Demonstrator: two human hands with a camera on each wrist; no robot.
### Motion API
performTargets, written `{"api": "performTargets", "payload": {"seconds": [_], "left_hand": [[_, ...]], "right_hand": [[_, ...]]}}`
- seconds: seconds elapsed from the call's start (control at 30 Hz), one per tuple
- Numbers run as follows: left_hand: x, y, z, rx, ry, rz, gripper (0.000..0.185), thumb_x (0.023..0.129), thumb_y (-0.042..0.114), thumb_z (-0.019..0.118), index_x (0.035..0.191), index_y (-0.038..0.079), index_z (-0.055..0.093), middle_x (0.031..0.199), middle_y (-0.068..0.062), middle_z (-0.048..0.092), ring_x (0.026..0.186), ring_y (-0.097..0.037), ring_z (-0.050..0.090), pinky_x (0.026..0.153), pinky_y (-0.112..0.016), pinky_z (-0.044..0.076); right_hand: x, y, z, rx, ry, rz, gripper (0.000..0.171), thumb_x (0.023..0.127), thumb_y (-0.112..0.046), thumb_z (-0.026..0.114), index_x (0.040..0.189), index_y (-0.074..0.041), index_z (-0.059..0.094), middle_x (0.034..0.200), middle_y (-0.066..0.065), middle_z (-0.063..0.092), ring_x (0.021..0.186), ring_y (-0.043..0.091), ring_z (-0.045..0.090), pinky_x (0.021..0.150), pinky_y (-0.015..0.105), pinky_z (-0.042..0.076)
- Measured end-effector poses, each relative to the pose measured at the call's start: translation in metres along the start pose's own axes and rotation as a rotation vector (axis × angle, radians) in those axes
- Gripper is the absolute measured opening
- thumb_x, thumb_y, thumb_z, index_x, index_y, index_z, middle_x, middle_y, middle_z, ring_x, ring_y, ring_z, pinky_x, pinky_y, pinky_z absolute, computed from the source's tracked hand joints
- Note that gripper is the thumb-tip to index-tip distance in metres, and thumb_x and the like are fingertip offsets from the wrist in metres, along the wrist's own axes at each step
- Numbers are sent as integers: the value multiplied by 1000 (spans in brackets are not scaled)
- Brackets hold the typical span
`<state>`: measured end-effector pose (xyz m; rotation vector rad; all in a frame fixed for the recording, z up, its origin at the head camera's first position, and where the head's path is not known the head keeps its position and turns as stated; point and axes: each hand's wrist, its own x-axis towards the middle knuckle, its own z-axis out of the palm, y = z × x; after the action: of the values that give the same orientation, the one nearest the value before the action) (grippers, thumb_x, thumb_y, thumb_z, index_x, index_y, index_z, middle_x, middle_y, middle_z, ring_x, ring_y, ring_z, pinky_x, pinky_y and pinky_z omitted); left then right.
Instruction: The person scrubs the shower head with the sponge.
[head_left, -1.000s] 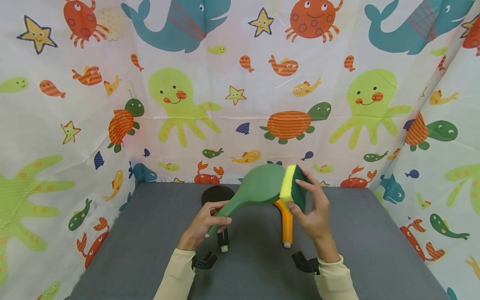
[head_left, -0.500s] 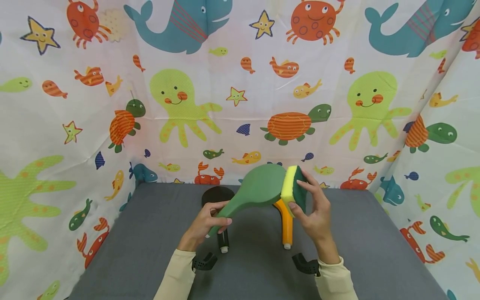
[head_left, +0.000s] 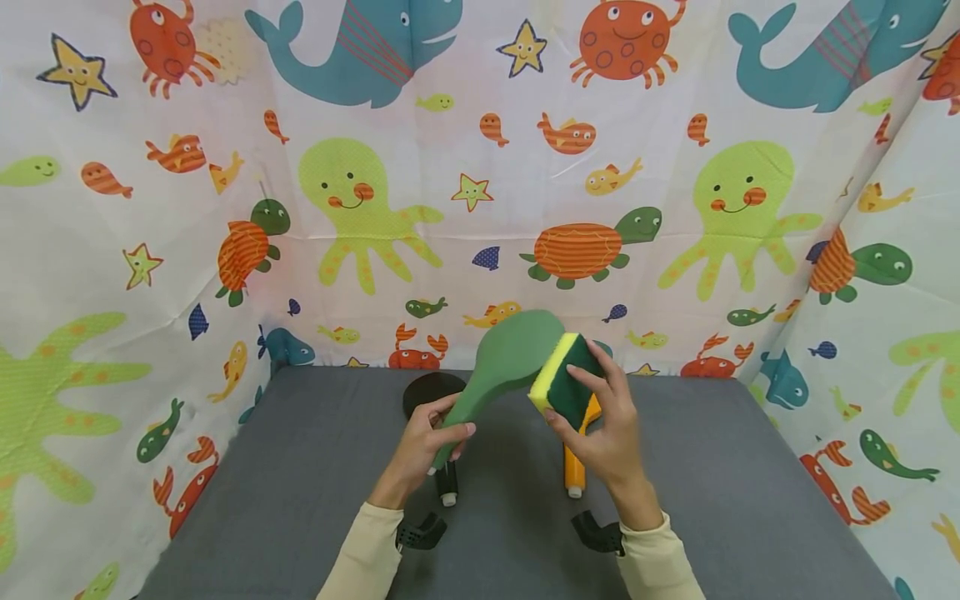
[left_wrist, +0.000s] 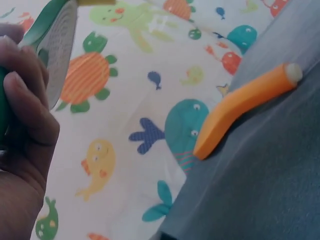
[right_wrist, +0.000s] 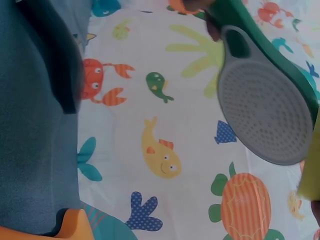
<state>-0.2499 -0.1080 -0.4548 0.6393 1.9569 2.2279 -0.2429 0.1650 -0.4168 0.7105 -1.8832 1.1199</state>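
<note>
A green handheld shower head is raised above the grey table, tilted up to the right. My left hand grips its handle. Its grey, perforated spray face shows in the right wrist view, turned away from the head camera. Fingers and thumb of my right hand pinch a yellow sponge with a dark green scouring layer. The sponge's yellow side lies against the lower right rim of the shower head, though exact contact is hard to tell. In the left wrist view, curled fingers hold the green handle.
On the table, a black shower head lies behind my left hand, and an orange one lies behind my right, partly hidden. A curtain with sea animals stands behind and at both sides.
The shower head has tipped more steeply upward as my left hand turned and shifted slightly right. My right hand has moved left, and the sponge has turned and shifted down-left along the rim.
</note>
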Motion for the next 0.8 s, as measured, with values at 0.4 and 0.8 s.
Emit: {"api": "performTargets", "payload": {"seconds": [0.4,0.8], "left_hand": [[-1,6,26,-55,98,15,46,103,34,49,142,9,51,79,-10,60,52,-10,55,53,-25,51],[-1,4,43,-27,200,99,41,104,29,49,141,11,52,84,-31,55,52,-11,55,54,-26,52]], "right_hand": [[-3,-5,15,-179,79,-101,59,85,-56,67,120,-9,65,149,23,41,130,42,43,98,50,48],[-9,-9,31,-230,66,-194,54,86,-53,68,119,-11,67,144,27,44,126,42,44,103,45,41]]}}
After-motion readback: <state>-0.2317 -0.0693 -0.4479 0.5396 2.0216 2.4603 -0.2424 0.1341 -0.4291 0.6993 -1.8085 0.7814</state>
